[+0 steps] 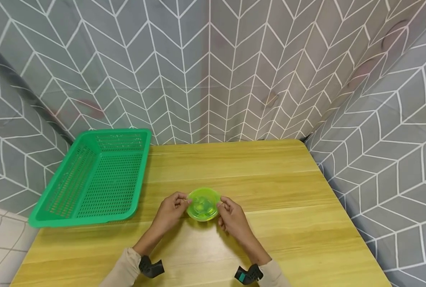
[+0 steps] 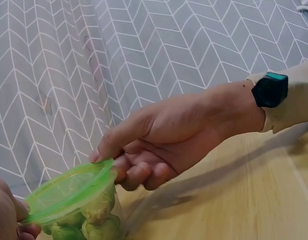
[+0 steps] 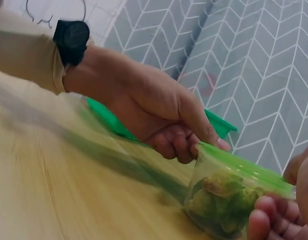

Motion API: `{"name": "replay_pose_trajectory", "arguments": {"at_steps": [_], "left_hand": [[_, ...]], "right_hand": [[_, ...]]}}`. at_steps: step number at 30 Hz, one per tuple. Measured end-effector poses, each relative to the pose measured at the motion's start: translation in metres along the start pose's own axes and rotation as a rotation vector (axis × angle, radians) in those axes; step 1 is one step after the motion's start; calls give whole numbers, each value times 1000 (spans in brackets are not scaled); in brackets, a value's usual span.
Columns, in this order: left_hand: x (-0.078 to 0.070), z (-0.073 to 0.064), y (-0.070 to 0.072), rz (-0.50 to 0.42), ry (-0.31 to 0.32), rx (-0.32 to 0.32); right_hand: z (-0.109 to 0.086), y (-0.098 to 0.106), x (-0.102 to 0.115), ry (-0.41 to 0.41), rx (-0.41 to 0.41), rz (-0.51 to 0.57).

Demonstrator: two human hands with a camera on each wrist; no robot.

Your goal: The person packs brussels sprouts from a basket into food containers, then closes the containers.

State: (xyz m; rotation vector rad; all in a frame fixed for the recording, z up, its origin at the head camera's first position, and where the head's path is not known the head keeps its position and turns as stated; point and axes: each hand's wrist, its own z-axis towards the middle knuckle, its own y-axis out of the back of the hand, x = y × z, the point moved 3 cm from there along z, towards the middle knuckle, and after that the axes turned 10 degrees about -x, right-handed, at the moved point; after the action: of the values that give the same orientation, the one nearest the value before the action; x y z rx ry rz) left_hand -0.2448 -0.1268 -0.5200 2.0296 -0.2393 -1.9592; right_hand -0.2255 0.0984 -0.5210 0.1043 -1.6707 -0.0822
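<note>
A round clear plastic tub [image 3: 194, 195] with a green lid [image 1: 203, 204] stands on the wooden table. Through its wall I see Brussels sprouts [image 2: 96, 210]. My left hand [image 1: 171, 207] pinches the lid's rim from the left, thumb on top and fingers curled below. From the opposite side my right hand [image 1: 233, 218] holds the rim the same way, its thumb [image 2: 106, 147] on the lid's edge in the left wrist view. The lid sits on the tub's mouth; whether any edge of it is loose I cannot tell.
A green perforated plastic basket [image 1: 112, 185] sits at the left of the table [image 1: 288, 235], with no contents visible in it. Grey curtains [image 1: 234, 71] with a white zigzag pattern hang behind and to both sides.
</note>
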Motion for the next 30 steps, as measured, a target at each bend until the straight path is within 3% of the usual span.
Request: {"name": "replay_pose_trajectory", "arguments": {"at_steps": [5,13,22,30], "left_hand": [[2,-3,-1,-44,27,5],[2,-9,-3,-164,73,26],[4,-14,-8,-232,60,-6],[6,-18,-12,-258,91,17]], "right_hand": [[0,-1,-2,18,-5,57],[8,-4,1,74,15,46],[17,-8,-4,-2,-85,74],[8,-6,23,28,-106,85]]}}
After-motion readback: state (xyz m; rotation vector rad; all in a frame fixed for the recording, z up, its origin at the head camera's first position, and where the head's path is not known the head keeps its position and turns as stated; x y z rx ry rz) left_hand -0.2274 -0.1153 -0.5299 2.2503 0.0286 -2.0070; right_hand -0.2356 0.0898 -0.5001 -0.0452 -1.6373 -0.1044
